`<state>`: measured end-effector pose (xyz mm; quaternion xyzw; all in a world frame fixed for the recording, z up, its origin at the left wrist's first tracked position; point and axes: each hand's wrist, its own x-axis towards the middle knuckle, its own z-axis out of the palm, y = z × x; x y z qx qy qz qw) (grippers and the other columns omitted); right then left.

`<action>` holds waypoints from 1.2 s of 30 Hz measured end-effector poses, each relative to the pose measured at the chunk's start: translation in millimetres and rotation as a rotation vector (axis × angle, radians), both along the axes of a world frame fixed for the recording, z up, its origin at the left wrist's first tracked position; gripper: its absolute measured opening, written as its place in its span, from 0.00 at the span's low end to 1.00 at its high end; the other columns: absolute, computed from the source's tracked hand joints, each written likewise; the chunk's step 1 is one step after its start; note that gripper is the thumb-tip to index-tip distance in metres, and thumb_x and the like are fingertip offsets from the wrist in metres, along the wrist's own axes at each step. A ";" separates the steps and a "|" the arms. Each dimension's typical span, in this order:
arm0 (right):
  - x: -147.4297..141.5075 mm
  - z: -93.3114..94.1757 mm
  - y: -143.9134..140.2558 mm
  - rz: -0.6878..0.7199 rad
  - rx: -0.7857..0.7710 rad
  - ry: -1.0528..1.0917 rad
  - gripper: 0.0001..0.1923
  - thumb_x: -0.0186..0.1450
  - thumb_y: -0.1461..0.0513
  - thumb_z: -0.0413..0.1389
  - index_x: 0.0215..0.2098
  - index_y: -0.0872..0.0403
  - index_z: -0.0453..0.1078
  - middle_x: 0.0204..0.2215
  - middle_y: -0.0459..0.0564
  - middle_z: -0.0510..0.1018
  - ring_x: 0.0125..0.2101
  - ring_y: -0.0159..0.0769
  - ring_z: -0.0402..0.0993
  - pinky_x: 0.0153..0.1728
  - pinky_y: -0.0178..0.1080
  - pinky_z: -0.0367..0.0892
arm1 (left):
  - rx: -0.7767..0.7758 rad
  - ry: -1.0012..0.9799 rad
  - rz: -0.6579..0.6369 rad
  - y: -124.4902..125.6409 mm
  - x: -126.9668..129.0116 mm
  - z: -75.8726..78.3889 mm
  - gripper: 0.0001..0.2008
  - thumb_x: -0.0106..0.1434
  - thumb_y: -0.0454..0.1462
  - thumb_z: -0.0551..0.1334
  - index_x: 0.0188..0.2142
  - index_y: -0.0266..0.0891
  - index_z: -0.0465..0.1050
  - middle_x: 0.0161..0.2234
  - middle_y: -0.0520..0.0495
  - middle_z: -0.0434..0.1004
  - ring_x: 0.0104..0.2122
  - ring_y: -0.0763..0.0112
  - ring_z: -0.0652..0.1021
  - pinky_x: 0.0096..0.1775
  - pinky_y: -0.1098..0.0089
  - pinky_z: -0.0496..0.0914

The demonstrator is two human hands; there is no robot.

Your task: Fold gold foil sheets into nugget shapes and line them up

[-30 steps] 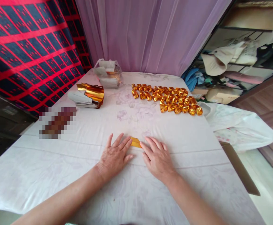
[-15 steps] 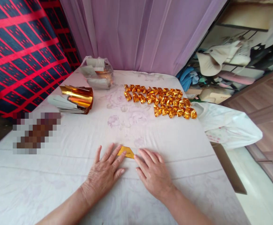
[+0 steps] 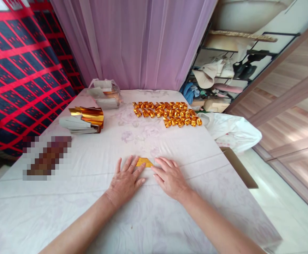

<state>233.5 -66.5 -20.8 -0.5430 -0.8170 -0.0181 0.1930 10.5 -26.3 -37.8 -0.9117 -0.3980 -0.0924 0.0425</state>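
A folded piece of gold foil paper [image 3: 144,162] lies flat on the table, its far corners slanted. My left hand [image 3: 127,176] rests palm down with fingers spread, some fingertips on the paper's left part. At its right end, my right hand [image 3: 171,176] lies with fingers stretched out, the fingertips at or very near the paper's edge. Beyond the hands, several folded gold paper ingots [image 3: 170,112] stand in rows. To the left sits a curved stack of gold and white foil paper sheets [image 3: 86,120].
A clear plastic bag of paper [image 3: 105,93] stands at the back left. A blurred-out dark object [image 3: 49,155] lies near the left edge. A white plastic bag [image 3: 233,130] and a cardboard box [image 3: 240,167] are beyond the table's right edge. A purple curtain [image 3: 135,42] hangs behind.
The camera view has shifted, so the ingots and shelf appear further left. Both hands stay on the folded paper with fingers extended; the right hand's fingertips have moved slightly along its right end.
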 end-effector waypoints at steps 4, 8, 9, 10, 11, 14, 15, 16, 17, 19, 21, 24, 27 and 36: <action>2.3 2.2 16.3 -0.039 -0.002 0.130 0.11 0.68 0.63 0.52 0.43 0.50 0.77 0.50 0.53 0.77 0.51 0.42 0.70 0.51 0.46 0.65 | 0.021 -0.005 -0.038 5.3 -3.6 -4.3 0.27 0.70 0.54 0.47 0.64 0.50 0.61 0.66 0.43 0.60 0.65 0.50 0.59 0.63 0.42 0.43; 7.6 -5.1 34.0 -0.135 -0.020 0.201 0.13 0.65 0.64 0.53 0.46 0.52 0.75 0.50 0.54 0.77 0.50 0.43 0.71 0.51 0.47 0.66 | 0.042 -0.016 -0.105 15.7 -7.1 -4.0 0.29 0.70 0.56 0.47 0.65 0.50 0.59 0.66 0.43 0.59 0.65 0.50 0.58 0.63 0.44 0.41; 8.4 -7.8 36.9 -0.147 -0.021 0.201 0.13 0.65 0.65 0.53 0.46 0.52 0.75 0.50 0.54 0.77 0.50 0.43 0.70 0.51 0.47 0.66 | 0.043 -0.015 -0.123 19.1 -7.5 -3.2 0.29 0.70 0.56 0.47 0.65 0.50 0.59 0.66 0.43 0.59 0.65 0.51 0.58 0.63 0.44 0.41; 9.0 -10.4 38.9 -0.154 -0.019 0.199 0.14 0.65 0.65 0.52 0.45 0.52 0.76 0.50 0.54 0.76 0.50 0.43 0.70 0.51 0.47 0.65 | 0.043 -0.013 -0.141 22.4 -7.5 -2.3 0.29 0.70 0.55 0.48 0.65 0.50 0.58 0.66 0.43 0.59 0.65 0.51 0.58 0.63 0.44 0.41; 9.3 -12.7 40.0 -0.157 -0.015 0.202 0.14 0.64 0.66 0.52 0.44 0.52 0.76 0.50 0.54 0.76 0.50 0.42 0.70 0.51 0.47 0.65 | 0.044 -0.015 -0.152 25.5 -7.2 -1.2 0.29 0.70 0.55 0.49 0.65 0.50 0.58 0.66 0.44 0.59 0.65 0.51 0.58 0.63 0.43 0.41; 9.2 -17.5 40.0 -0.155 0.005 0.231 0.15 0.64 0.67 0.51 0.44 0.52 0.76 0.50 0.52 0.77 0.50 0.41 0.70 0.50 0.46 0.65 | 0.046 -0.062 -0.144 31.4 -4.3 2.8 0.26 0.70 0.49 0.52 0.65 0.45 0.59 0.65 0.42 0.62 0.64 0.51 0.61 0.63 0.43 0.46; 9.0 -18.2 39.5 -0.155 0.012 0.242 0.15 0.64 0.68 0.51 0.44 0.52 0.76 0.50 0.52 0.77 0.50 0.41 0.70 0.50 0.46 0.65 | 0.041 -0.095 -0.132 32.1 -2.9 4.4 0.26 0.70 0.47 0.52 0.65 0.43 0.59 0.63 0.41 0.65 0.63 0.52 0.62 0.62 0.43 0.48; 8.8 -18.5 39.0 -0.154 0.018 0.251 0.14 0.64 0.68 0.51 0.43 0.51 0.76 0.49 0.52 0.77 0.50 0.41 0.70 0.49 0.46 0.65 | 0.030 -0.136 -0.117 32.2 -1.4 6.0 0.25 0.71 0.44 0.53 0.65 0.41 0.59 0.60 0.40 0.69 0.61 0.53 0.65 0.62 0.44 0.51; 8.6 -18.5 38.6 -0.152 0.021 0.256 0.14 0.65 0.68 0.50 0.43 0.51 0.76 0.49 0.52 0.77 0.50 0.41 0.70 0.49 0.45 0.65 | 0.015 -0.182 -0.100 31.9 0.2 7.8 0.25 0.70 0.42 0.53 0.64 0.40 0.59 0.57 0.39 0.72 0.59 0.55 0.68 0.61 0.46 0.54; 8.6 -18.0 38.1 -0.146 0.022 0.259 0.14 0.65 0.67 0.50 0.42 0.51 0.76 0.49 0.52 0.77 0.50 0.41 0.70 0.49 0.46 0.65 | -0.007 -0.272 -0.068 30.7 2.8 11.4 0.23 0.70 0.39 0.54 0.63 0.37 0.60 0.51 0.39 0.77 0.52 0.58 0.74 0.58 0.49 0.60; 9.0 -16.9 37.8 -0.136 0.008 0.266 0.15 0.65 0.68 0.50 0.42 0.50 0.76 0.49 0.51 0.77 0.50 0.41 0.69 0.49 0.46 0.65 | -0.010 -0.334 -0.045 29.2 4.4 15.2 0.19 0.69 0.37 0.56 0.58 0.36 0.66 0.45 0.40 0.79 0.46 0.60 0.76 0.54 0.51 0.65; 10.2 -14.8 37.0 -0.119 -0.008 0.292 0.16 0.65 0.69 0.49 0.43 0.51 0.75 0.49 0.51 0.77 0.51 0.41 0.69 0.50 0.46 0.64 | -0.004 -0.376 -0.042 27.5 3.9 20.3 0.11 0.68 0.36 0.57 0.47 0.39 0.75 0.40 0.44 0.79 0.40 0.61 0.76 0.45 0.56 0.70; 11.4 -12.0 35.9 -0.075 0.011 0.334 0.19 0.63 0.71 0.48 0.47 0.52 0.73 0.50 0.52 0.77 0.51 0.40 0.70 0.50 0.46 0.65 | 0.015 -0.394 -0.071 27.1 0.6 23.4 0.10 0.69 0.35 0.56 0.41 0.43 0.77 0.38 0.46 0.78 0.39 0.63 0.76 0.41 0.61 0.70; 7.7 -4.7 33.4 0.128 0.040 0.226 0.20 0.66 0.71 0.50 0.50 0.47 0.73 0.48 0.49 0.78 0.47 0.36 0.74 0.47 0.41 0.68 | 0.040 -0.338 -0.152 40.9 -4.7 21.7 0.12 0.68 0.29 0.55 0.42 0.42 0.77 0.40 0.46 0.80 0.37 0.64 0.77 0.40 0.62 0.70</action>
